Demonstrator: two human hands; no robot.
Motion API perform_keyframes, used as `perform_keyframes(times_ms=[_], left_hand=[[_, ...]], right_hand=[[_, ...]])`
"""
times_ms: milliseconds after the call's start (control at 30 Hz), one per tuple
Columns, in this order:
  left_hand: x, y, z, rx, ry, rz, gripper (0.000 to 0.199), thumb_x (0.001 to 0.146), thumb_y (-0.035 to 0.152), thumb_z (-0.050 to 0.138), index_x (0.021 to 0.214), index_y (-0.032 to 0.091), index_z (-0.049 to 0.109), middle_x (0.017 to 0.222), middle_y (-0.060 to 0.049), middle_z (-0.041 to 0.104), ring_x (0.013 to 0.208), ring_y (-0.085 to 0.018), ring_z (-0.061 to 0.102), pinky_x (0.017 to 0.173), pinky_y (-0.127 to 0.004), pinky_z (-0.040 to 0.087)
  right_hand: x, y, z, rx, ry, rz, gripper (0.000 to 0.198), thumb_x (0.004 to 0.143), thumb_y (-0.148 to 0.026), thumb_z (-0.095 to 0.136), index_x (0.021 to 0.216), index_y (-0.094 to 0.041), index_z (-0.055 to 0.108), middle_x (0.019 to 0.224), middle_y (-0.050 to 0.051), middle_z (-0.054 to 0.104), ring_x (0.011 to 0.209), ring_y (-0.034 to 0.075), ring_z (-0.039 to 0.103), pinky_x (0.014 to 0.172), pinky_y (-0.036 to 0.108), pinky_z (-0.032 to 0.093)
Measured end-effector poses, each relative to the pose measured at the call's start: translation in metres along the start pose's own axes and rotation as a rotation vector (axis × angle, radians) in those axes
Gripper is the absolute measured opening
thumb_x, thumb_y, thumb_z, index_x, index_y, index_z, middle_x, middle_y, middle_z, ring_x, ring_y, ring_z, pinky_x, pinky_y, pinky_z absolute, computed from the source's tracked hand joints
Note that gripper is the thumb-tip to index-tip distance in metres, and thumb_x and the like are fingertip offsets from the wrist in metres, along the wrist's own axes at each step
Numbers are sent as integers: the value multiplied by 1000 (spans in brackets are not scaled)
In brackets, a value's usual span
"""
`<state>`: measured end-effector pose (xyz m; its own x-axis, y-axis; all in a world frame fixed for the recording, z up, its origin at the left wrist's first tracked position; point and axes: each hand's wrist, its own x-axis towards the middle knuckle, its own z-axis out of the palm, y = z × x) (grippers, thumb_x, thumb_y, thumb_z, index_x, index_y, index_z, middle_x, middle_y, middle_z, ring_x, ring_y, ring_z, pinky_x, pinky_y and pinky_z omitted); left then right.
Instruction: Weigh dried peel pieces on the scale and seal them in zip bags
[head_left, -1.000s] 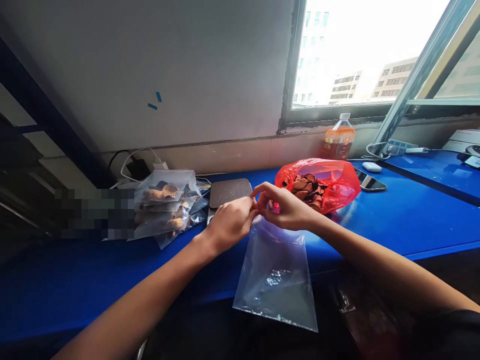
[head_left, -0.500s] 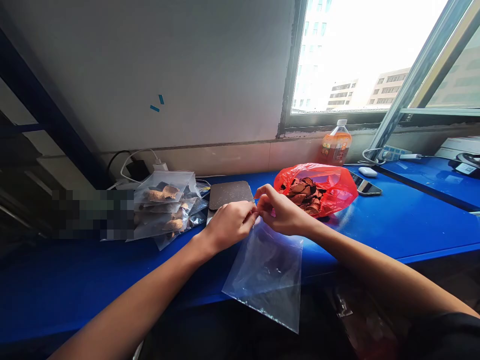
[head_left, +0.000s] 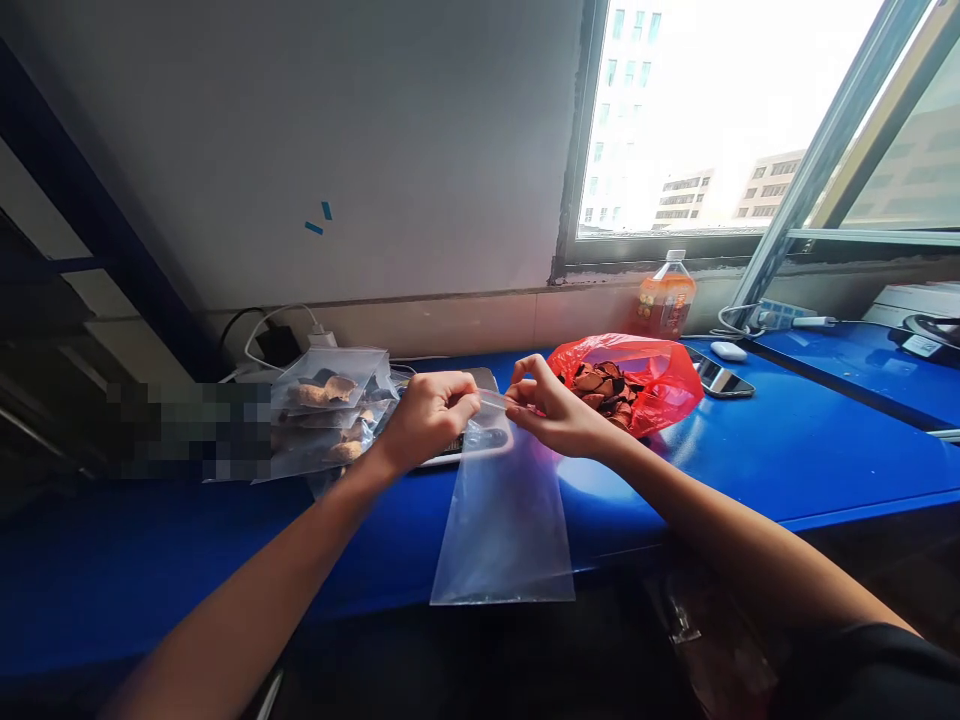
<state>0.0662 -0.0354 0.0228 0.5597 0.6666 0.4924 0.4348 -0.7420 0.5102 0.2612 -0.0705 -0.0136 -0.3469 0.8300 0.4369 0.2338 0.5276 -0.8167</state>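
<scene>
A clear plastic bag (head_left: 510, 530) hangs flat from both my hands over the table's front edge; nothing shows inside it. My left hand (head_left: 435, 415) pinches its top left corner, and my right hand (head_left: 551, 410) pinches the top right, with a short stretch of the top edge between them. Behind the bag and my left hand lies a kitchen scale (head_left: 484, 380), partly hidden. Just beyond my right hand sits a red plastic bag (head_left: 675, 390), its mouth open, filled with dark reddish-brown dried pieces (head_left: 611, 390).
Several filled clear bags (head_left: 330, 400) are stacked at the left, near chargers and cables (head_left: 281, 335). An orange drink bottle (head_left: 667, 295) stands by the window. A phone (head_left: 724, 380) and a white case (head_left: 728, 351) lie on the blue table (head_left: 825, 440) at the right.
My hands have moved apart, the left one going leftward, and the clear bag's top edge is now stretched between them. The bag hangs straighter and its lower edge is more level.
</scene>
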Motion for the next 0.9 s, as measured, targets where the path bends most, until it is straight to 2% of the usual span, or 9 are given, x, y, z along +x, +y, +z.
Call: perform_keyframes(times_ms=[233, 300, 400, 433, 533, 667, 767, 833, 900], left_hand=[[0, -2, -37, -148, 156, -102, 23, 77, 26, 50, 56, 18, 48, 53, 3, 40, 51, -10, 34, 49, -27, 25], [1, -7, -54, -243, 286, -89, 22, 74, 25, 52, 54, 19, 45, 51, 3, 38, 49, -10, 32, 49, -28, 24], [3, -20, -76, -451, 593, -62, 23, 69, 28, 56, 54, 21, 40, 48, 3, 29, 49, -11, 32, 51, -30, 27], [3, -25, -80, -498, 630, -75, 26, 69, 29, 58, 54, 21, 39, 49, 2, 28, 49, -11, 33, 51, -30, 28], [2, -39, -71, -577, 496, -124, 21, 70, 28, 57, 57, 21, 42, 49, 3, 33, 49, -11, 35, 50, -29, 29], [-4, -39, -36, -559, 226, -135, 21, 77, 27, 51, 57, 19, 49, 52, 1, 45, 50, -11, 40, 50, -27, 32], [-10, -27, -22, -484, 85, -120, 20, 84, 31, 51, 69, 18, 56, 55, 2, 48, 53, -11, 44, 54, -26, 38], [-13, -20, -23, -377, -23, -118, 21, 86, 37, 51, 80, 19, 60, 59, 2, 51, 56, -12, 49, 57, -26, 41], [-12, -19, -31, -141, -39, -96, 23, 86, 41, 52, 85, 20, 63, 65, 1, 57, 60, -14, 54, 60, -27, 43]], right_hand=[[5, 8, -11, 225, 119, 16, 39, 80, -32, 60, 102, -25, 29, 79, -5, 48, 66, 9, 43, 59, 22, 33], [5, 12, -21, 210, 210, 61, 37, 77, -31, 61, 98, -25, 32, 76, -6, 47, 62, 8, 41, 56, 21, 31], [5, 14, -37, 144, 373, 192, 28, 72, -27, 60, 90, -22, 40, 72, -6, 46, 58, 8, 39, 53, 21, 30], [4, 12, -39, 131, 394, 211, 24, 71, -26, 60, 88, -20, 44, 71, -6, 46, 58, 8, 41, 53, 22, 31], [3, -1, -31, 123, 291, 152, 20, 77, -33, 60, 88, -17, 55, 73, -3, 51, 66, 10, 49, 62, 25, 41], [-2, -19, 1, 80, 186, 40, 28, 85, -44, 59, 93, -18, 60, 87, 3, 61, 78, 14, 57, 70, 28, 47], [-16, -29, 7, 35, 290, 12, 30, 85, -46, 60, 83, -17, 61, 73, 3, 61, 66, 13, 57, 62, 27, 48], [-35, -34, -10, 12, 436, 52, 31, 84, -49, 61, 81, -18, 62, 61, 1, 57, 53, 12, 52, 51, 26, 44], [-64, -35, -41, -31, 647, 150, 30, 83, -50, 64, 86, -20, 64, 52, -2, 50, 42, 10, 43, 41, 24, 33]])
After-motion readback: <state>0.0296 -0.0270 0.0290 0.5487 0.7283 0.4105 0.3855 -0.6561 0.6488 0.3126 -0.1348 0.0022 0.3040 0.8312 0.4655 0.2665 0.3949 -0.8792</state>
